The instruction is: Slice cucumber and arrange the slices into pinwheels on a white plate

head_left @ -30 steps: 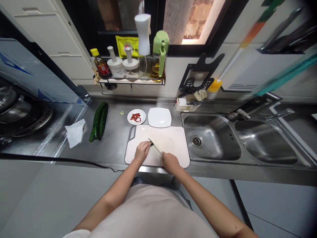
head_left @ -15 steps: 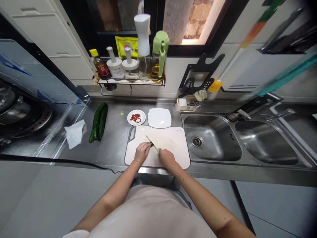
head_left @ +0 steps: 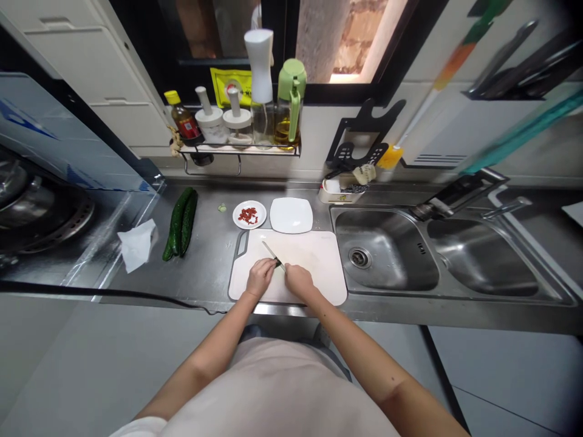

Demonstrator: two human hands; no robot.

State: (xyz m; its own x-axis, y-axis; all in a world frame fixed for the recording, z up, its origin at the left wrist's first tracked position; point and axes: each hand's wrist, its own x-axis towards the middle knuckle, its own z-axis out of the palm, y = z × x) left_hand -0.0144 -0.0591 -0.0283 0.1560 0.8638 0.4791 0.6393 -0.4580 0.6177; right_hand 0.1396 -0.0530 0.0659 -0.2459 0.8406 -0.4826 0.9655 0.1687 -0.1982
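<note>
My right hand (head_left: 299, 283) is closed round the handle of a knife (head_left: 268, 247), whose narrow blade points up and left over the white cutting board (head_left: 319, 261). Pinched in the fingers of my left hand (head_left: 260, 277) is a small dark green piece of cucumber (head_left: 278, 262), mostly hidden by the fingers. The blade lies against or right beside this piece; I cannot tell whether it cuts in. Behind the board stand a small white plate with chopped red bits (head_left: 248, 216) and a bare white square plate (head_left: 291, 215).
Two whole cucumbers (head_left: 181, 224) lie to the left, with a crumpled white tissue (head_left: 136, 245) beyond them. Small pale green scraps (head_left: 221, 207) sit near the red bits. To the right is a double steel sink (head_left: 387, 249). A rack of bottles (head_left: 241, 149) hangs above the counter.
My right hand and the knife have moved a little left, closer to my left hand. My left hand stays almost in place on the green piece. The view has shifted slightly.
</note>
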